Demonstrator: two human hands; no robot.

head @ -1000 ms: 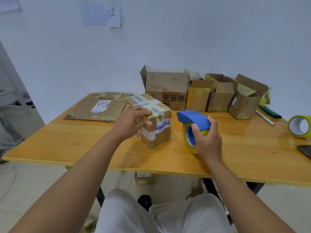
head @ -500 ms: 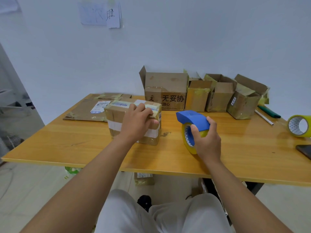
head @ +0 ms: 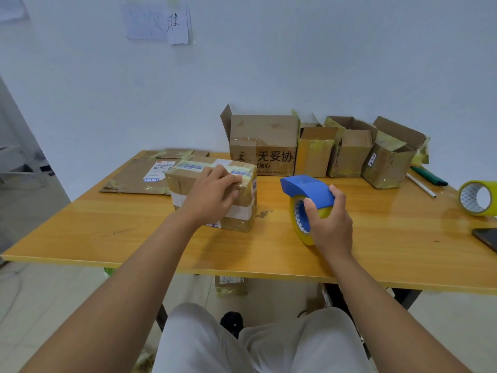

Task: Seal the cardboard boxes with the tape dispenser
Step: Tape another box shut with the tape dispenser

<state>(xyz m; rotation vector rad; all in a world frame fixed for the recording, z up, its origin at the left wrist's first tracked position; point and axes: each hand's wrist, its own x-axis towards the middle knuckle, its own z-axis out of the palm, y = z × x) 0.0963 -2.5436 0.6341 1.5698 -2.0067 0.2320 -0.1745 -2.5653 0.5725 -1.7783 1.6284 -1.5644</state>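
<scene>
While both hands work over the wooden bench [head: 107, 232], the left hand [head: 212, 195] lies on the near top edge of a closed cardboard box [head: 188, 181], fingers curled over its right-hand corner and gripping it; that box stands on the bench at about 11 o'clock from the bench's centre, wrapped with old yellowish tape and a white band. Right hand [head: 329, 224], at about 1 o'clock from the seated person, grips the tape dispenser [head: 306, 188], a blue shell over a yellow roll, thumb through the roll's core and fingers wrapped over the blue top; the roll's lower edge stands on or just above the bench, just beside the box and apart from it. Row of open cardboard boxes [head: 265, 146] stands against the wall at 12 to 1 o'clock, the largest printed with black characters. Flattened cardboard [head: 134, 176] lies at 10 o'clock behind the gripped box. Spare tape roll [head: 476, 197] stands on edge at 3 o'clock, with a dark phone [head: 486, 238] near it at the bench's edge. White pen [head: 421, 185] and green object [head: 429, 176] lie at 2 o'clock. Paper notes [head: 158, 22] hang on the wall.
</scene>
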